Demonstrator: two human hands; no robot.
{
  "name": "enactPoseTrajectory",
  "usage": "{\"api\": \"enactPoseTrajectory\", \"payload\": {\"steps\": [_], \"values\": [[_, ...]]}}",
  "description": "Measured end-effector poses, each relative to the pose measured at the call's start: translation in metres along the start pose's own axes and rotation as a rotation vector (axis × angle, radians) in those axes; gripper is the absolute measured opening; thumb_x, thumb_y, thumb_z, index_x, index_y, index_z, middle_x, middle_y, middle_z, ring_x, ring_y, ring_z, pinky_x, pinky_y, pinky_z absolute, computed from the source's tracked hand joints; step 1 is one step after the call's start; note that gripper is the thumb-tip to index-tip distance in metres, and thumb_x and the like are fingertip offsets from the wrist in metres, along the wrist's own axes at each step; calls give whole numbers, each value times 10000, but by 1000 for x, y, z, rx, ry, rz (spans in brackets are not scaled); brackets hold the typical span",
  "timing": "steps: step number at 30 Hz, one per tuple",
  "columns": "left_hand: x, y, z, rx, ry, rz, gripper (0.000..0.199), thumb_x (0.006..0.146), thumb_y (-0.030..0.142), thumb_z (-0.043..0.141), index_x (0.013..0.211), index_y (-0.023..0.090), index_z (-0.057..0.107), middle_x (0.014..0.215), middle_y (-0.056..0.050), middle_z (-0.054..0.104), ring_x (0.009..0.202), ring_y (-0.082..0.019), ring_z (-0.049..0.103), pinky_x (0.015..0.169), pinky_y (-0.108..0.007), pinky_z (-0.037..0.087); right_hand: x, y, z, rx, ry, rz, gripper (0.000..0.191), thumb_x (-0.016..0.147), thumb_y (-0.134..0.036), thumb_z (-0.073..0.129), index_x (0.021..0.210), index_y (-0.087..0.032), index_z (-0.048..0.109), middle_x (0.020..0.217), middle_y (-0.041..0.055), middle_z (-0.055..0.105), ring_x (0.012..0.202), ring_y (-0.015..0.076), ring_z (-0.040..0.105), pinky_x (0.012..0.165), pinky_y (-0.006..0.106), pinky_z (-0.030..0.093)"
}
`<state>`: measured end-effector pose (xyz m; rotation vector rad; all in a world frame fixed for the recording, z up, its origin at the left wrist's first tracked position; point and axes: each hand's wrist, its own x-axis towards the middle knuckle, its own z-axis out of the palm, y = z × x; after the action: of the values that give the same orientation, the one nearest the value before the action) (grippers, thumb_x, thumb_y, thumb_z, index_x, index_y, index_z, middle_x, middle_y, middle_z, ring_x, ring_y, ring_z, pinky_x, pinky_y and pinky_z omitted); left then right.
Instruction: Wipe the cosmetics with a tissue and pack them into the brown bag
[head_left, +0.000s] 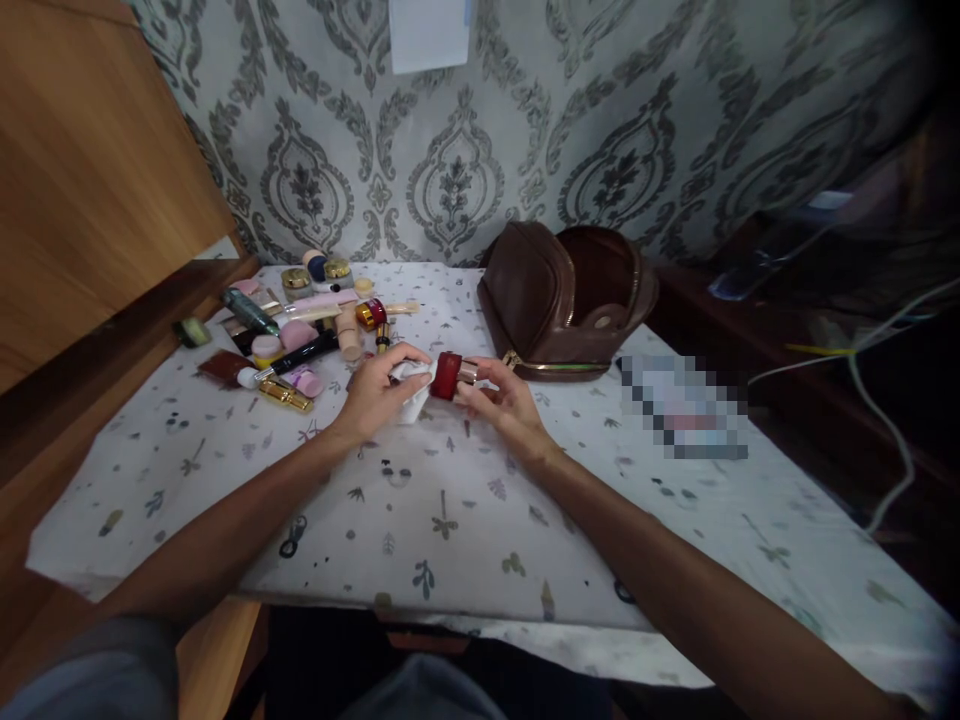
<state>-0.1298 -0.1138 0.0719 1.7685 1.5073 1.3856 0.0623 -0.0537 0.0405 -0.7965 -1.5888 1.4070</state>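
Above the middle of the table, my right hand (502,400) grips a small dark red bottle (448,376) by its pale, shiny cap end. The bottle lies sideways between my two hands. Closed on a crumpled white tissue (412,405), my left hand (382,390) keeps it against the bottle's left end. Part of the tissue hangs below the fingers. Just behind my left hand lie a beige bottle (349,335) and a red and gold jar (370,314).
Several cosmetics are heaped at the left, among them a black brush (304,353) and a gold tube (285,394). A brown leather bag (532,290) stands unzipped at the back right. A blurred-out flat object (682,408) lies near the right edge. A white cable (892,420) hangs beyond.
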Motion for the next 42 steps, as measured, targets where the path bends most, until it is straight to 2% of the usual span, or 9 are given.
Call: {"api": "enactPoseTrajectory", "payload": {"steps": [5,9,17,21,25,28,33,38,42], "values": [[6,-8,-5,12,62,24,140,829,290,644,925,191,672,803,20,662,686,-138,559,622,-239,418,-4,-3,2,-12,-119,-46,492,680,-408,806,1103,-261,602,1076,15,589,723,120,598,667,284,523],[9,-21,-6,-85,13,-69,189,846,348,640,961,204,680,800,21,658,640,-126,553,561,-226,416,-6,-8,3,49,-219,-34,532,670,-387,827,1140,-263,612,1000,20,646,808,157,628,788,328,536],[8,-28,9,-697,-33,-515,353,693,437,820,870,175,663,661,20,660,538,-121,614,520,-247,548,-6,-5,2,175,-209,-48,530,697,-369,831,1165,-268,603,1184,56,642,998,187,654,930,369,529],[7,-24,14,-852,-27,-666,373,648,380,864,841,141,653,611,18,655,429,-87,569,400,-185,487,-4,-2,2,232,-147,-58,523,723,-353,821,1184,-288,581,1198,45,654,1039,183,656,960,361,519],[0,-12,19,-882,-204,-754,373,694,375,831,896,113,659,693,-62,733,471,-125,639,373,-162,428,1,2,-1,247,-58,-60,529,726,-346,822,1184,-303,561,1205,40,651,1042,191,659,935,364,532],[-8,4,23,-831,-437,-782,442,720,477,790,944,124,645,638,-78,739,358,-98,542,345,-167,366,4,6,-6,198,-14,-82,544,724,-346,821,1198,-296,558,1144,43,660,985,189,666,900,372,547],[-17,21,20,-724,-711,-642,462,728,577,748,876,148,661,643,-65,734,475,-133,621,434,-176,398,3,3,-11,-134,25,-288,476,763,-328,769,1209,-268,612,1182,76,602,1073,236,624,876,394,563],[-11,8,18,-549,-566,-508,505,745,628,701,918,154,689,677,-39,709,597,-161,640,550,-211,436,-4,-19,-12,-358,90,-426,468,789,-321,733,1239,-354,606,1075,53,624,1005,276,638,882,427,564],[-5,-7,16,-318,-351,-440,499,779,622,667,961,158,699,704,-25,681,656,-169,601,605,-227,429,-5,-54,-28,-171,217,-481,471,807,-336,717,1255,-369,575,1163,55,589,1009,259,648,836,381,587]]}}
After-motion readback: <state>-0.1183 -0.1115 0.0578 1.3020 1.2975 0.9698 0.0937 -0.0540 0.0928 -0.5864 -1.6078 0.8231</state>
